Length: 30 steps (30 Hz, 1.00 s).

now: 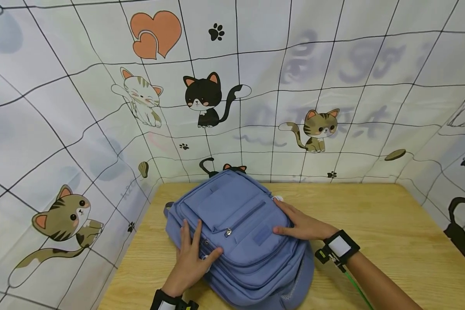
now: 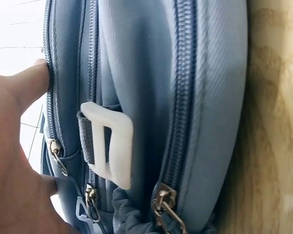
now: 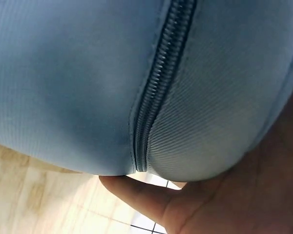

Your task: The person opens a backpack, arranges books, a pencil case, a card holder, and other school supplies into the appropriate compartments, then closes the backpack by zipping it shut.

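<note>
A blue backpack [image 1: 232, 200] lies on the table with its zipped front panel facing up. My left hand [image 1: 191, 262] touches its left side with spread fingers. In the left wrist view, the thumb [image 2: 31, 83] presses near a zipper edge, and a white plastic buckle [image 2: 122, 151] hangs among several zippers. My right hand [image 1: 306, 224] rests on the opposite side, its thumb on the front panel and the other fingers extended along the edge. A metal zipper pull [image 1: 227, 233] sits on the front pocket. The right wrist view shows a curved zipper [image 3: 156, 87] close up, above the hand.
The wooden table [image 1: 356, 206] extends right of the backpack. Behind and at both sides hangs a white sheet [image 1: 263, 137] with a black grid and printed cats. A green cable [image 1: 358, 288] runs from the right wrist camera [image 1: 329, 254].
</note>
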Each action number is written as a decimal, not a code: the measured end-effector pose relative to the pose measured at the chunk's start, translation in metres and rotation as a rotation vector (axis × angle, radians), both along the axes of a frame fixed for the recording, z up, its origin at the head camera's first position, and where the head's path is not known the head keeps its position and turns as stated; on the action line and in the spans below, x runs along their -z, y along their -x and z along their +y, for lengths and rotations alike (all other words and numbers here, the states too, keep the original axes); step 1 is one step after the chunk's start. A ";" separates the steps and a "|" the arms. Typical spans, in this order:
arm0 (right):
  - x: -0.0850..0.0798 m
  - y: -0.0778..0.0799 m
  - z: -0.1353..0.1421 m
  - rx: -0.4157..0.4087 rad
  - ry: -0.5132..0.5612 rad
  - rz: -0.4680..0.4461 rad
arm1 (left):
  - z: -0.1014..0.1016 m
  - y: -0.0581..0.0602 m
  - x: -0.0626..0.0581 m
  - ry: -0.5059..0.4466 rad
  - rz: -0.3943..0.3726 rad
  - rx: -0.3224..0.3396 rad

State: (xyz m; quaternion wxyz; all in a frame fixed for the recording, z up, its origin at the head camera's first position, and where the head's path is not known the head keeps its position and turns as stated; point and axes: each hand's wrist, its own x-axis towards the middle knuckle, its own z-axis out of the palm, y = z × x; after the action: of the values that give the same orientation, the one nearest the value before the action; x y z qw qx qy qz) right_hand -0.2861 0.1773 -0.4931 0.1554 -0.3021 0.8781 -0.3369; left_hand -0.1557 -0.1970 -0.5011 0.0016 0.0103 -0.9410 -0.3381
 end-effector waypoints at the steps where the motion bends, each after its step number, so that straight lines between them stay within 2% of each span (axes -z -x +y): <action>1: 0.001 -0.001 0.001 0.003 0.004 0.010 | 0.000 0.001 0.000 -0.006 0.001 0.008; 6: 0.001 -0.012 0.007 0.019 -0.010 0.034 | -0.005 0.009 0.002 -0.034 0.013 0.069; 11: -0.006 -0.033 0.015 0.039 -0.060 0.075 | -0.015 0.021 0.002 -0.079 0.020 0.185; 15: -0.015 -0.055 0.021 0.057 -0.091 0.078 | -0.021 0.033 0.001 -0.138 -0.023 0.281; 18: -0.022 -0.072 0.027 0.078 -0.125 0.072 | -0.022 0.047 0.002 -0.187 -0.062 0.352; 25: -0.034 -0.107 0.035 0.186 -0.259 0.072 | -0.011 0.080 0.002 -0.264 -0.100 0.513; 30: -0.034 -0.130 0.040 0.257 -0.293 0.077 | 0.003 0.093 0.005 -0.283 -0.128 0.596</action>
State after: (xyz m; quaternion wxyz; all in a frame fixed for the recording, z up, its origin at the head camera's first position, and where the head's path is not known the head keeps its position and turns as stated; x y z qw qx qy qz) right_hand -0.1562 0.2177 -0.4593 0.1198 -0.1741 0.9544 -0.2107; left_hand -0.2484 -0.1939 -0.5057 -0.1581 -0.2440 -0.8445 -0.4497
